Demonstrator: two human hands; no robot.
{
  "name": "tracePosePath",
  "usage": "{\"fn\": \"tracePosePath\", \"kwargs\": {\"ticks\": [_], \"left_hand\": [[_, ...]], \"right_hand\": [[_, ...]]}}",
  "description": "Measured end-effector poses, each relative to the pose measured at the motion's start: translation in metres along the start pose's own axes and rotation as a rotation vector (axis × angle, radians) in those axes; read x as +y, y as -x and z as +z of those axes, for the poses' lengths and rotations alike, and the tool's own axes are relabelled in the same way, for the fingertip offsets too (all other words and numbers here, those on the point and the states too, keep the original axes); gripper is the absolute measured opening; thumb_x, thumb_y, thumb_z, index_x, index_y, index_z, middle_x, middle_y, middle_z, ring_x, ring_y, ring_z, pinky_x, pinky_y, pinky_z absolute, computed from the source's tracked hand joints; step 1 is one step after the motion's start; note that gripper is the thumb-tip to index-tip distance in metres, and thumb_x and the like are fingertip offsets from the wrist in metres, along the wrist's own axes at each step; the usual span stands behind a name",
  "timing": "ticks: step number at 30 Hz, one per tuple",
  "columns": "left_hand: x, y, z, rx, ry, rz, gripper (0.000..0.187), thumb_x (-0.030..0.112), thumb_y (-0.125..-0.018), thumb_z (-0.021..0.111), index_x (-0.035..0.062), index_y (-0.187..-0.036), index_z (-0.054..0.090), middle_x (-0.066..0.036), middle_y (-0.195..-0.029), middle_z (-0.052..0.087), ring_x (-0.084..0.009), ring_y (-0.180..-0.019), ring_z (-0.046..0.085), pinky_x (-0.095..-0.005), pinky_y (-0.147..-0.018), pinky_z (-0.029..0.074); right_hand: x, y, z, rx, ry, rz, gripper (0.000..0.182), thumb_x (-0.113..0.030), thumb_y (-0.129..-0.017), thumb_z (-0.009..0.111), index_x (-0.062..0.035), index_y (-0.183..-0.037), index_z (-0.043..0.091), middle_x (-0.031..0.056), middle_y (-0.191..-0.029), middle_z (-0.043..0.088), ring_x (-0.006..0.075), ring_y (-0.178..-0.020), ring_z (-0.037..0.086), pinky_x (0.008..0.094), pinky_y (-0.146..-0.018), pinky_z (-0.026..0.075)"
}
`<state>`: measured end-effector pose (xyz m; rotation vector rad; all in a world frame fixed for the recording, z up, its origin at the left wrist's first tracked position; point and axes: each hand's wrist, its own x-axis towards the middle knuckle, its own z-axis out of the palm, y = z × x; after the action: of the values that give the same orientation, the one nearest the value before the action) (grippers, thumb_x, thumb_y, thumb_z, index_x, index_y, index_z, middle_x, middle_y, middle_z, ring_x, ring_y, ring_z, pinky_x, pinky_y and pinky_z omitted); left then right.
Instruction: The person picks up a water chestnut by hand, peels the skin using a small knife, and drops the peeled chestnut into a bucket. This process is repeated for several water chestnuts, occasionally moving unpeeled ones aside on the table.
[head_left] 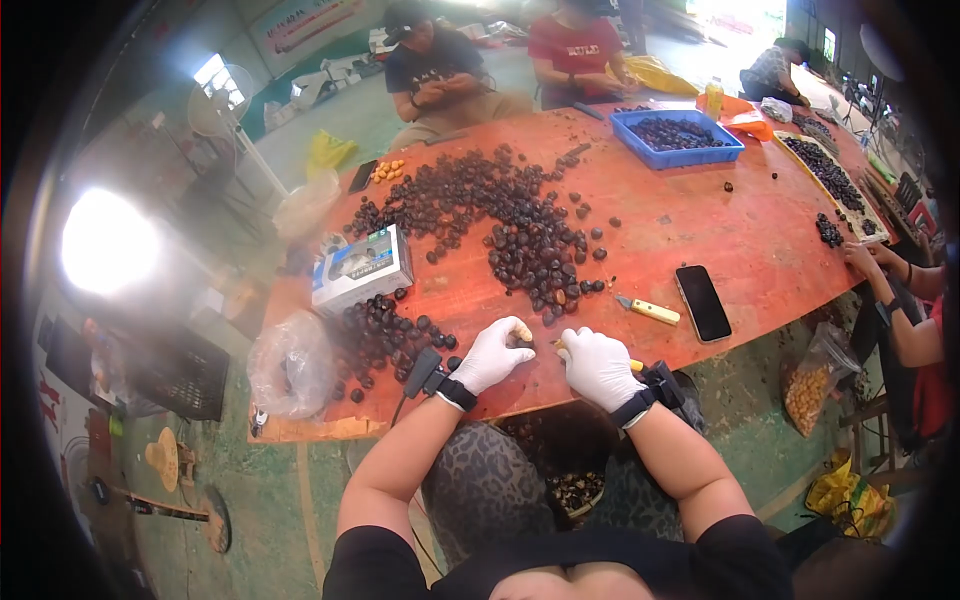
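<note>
**Inspection: peeling station, near edge of table**

Head view: I see my left hand (492,355), gloved, fingers closed around a dark chestnut (520,343) at the near edge of the table (760,250). My right hand (597,367), gloved, is curled shut on a yellow-handled tool (634,365); its blade is hidden. The chestnut pile (520,225) covers the table's middle, a phone (703,302) and a spare knife (648,311) lie toward the near right edge, a carton (361,268) at the left edge.

Risk, in my judgement: the hands are close together, so a slip off the hard shell could drive the blade into the left glove.
</note>
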<state>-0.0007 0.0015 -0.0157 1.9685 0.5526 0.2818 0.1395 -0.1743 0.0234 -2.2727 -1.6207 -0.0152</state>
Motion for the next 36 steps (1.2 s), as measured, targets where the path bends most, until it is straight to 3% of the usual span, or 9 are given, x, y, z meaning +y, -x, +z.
{"fn": "tracePosePath", "kwargs": {"ticks": [3,9,12,15,18,26,30,33,36], "left_hand": [[0.023,0.01,0.001,0.037,0.148,0.016,0.036,-0.004,-0.083,0.071,0.0019,-0.118,0.064,-0.004,-0.104,0.066,-0.012,-0.095,0.064,-0.0272,-0.084,0.053],[0.039,0.015,-0.002,0.043,-0.255,0.022,0.028,-0.007,-0.079,0.072,-0.0009,-0.106,0.07,-0.006,-0.102,0.07,-0.0129,-0.091,0.067,-0.028,-0.082,0.055],[0.023,0.013,-0.001,0.077,-0.154,-0.034,0.034,0.001,-0.075,0.076,0.0018,-0.108,0.071,-0.013,-0.104,0.07,-0.0221,-0.091,0.068,-0.0324,-0.085,0.053],[0.025,0.013,0.0,0.076,-0.078,-0.043,0.035,0.0,-0.074,0.076,0.0003,-0.109,0.071,-0.014,-0.102,0.07,-0.0232,-0.091,0.068,-0.0332,-0.084,0.053],[-0.001,0.005,0.002,0.075,-0.006,-0.023,0.034,-0.001,-0.074,0.076,-0.0007,-0.108,0.071,-0.014,-0.102,0.07,-0.0232,-0.09,0.068,-0.0338,-0.085,0.053],[0.029,0.014,0.0,0.089,-0.244,0.003,0.033,0.003,-0.073,0.08,0.0001,-0.104,0.071,-0.013,-0.096,0.069,-0.0203,-0.083,0.066,-0.0326,-0.079,0.053],[0.033,0.013,0.001,0.112,-0.32,0.027,0.031,0.005,-0.07,0.084,-0.0004,-0.097,0.07,-0.012,-0.091,0.067,-0.0197,-0.08,0.066,-0.033,-0.075,0.053],[0.039,0.014,0.0,0.09,-0.292,-0.001,0.03,0.009,-0.071,0.082,-0.0018,-0.094,0.068,-0.017,-0.094,0.066,-0.0323,-0.089,0.066,-0.0381,-0.082,0.052],[0.031,0.012,0.001,0.103,-0.309,0.005,0.03,0.01,-0.071,0.082,-0.0014,-0.095,0.068,-0.017,-0.094,0.066,-0.0328,-0.09,0.066,-0.0382,-0.082,0.052]], "right_hand": [[0.0,0.001,0.003,0.036,0.002,-0.022,0.012,-0.02,-0.087,0.058,-0.0097,-0.094,0.058,0.0138,-0.086,0.063,0.0322,-0.08,0.067,0.0447,-0.065,0.054],[-0.003,-0.001,0.012,0.117,0.045,-0.154,0.011,-0.019,-0.086,0.06,-0.0109,-0.093,0.057,0.0104,-0.083,0.059,0.0289,-0.076,0.064,0.0423,-0.06,0.052],[-0.008,-0.006,0.015,0.121,0.028,-0.189,0.013,-0.019,-0.085,0.061,-0.0113,-0.094,0.056,0.0098,-0.083,0.058,0.028,-0.077,0.063,0.0417,-0.061,0.051],[-0.016,-0.012,0.019,0.124,0.024,-0.205,0.014,-0.019,-0.086,0.061,-0.0118,-0.096,0.056,0.0098,-0.085,0.059,0.0281,-0.078,0.064,0.0418,-0.062,0.051],[-0.018,-0.015,0.026,0.131,0.034,-0.217,0.013,-0.019,-0.086,0.06,-0.0121,-0.096,0.057,0.0098,-0.085,0.059,0.0283,-0.078,0.063,0.0417,-0.063,0.051],[-0.003,-0.011,0.017,0.048,0.132,-0.193,0.012,-0.017,-0.085,0.059,-0.0121,-0.095,0.057,0.0096,-0.084,0.059,0.0284,-0.078,0.063,0.0417,-0.063,0.051],[-0.006,-0.008,0.024,0.141,0.081,-0.169,0.015,-0.025,-0.088,0.062,-0.0114,-0.09,0.057,0.0103,-0.081,0.059,0.0285,-0.074,0.064,0.0412,-0.059,0.051],[-0.017,-0.008,0.02,0.169,0.08,-0.186,0.015,-0.025,-0.088,0.061,-0.0109,-0.089,0.055,0.0093,-0.079,0.058,0.0274,-0.071,0.064,0.0397,-0.057,0.051],[-0.018,-0.009,0.021,0.131,0.097,-0.181,0.014,-0.024,-0.088,0.061,-0.011,-0.089,0.056,0.0102,-0.08,0.059,0.0279,-0.072,0.064,0.0406,-0.058,0.051]]}}
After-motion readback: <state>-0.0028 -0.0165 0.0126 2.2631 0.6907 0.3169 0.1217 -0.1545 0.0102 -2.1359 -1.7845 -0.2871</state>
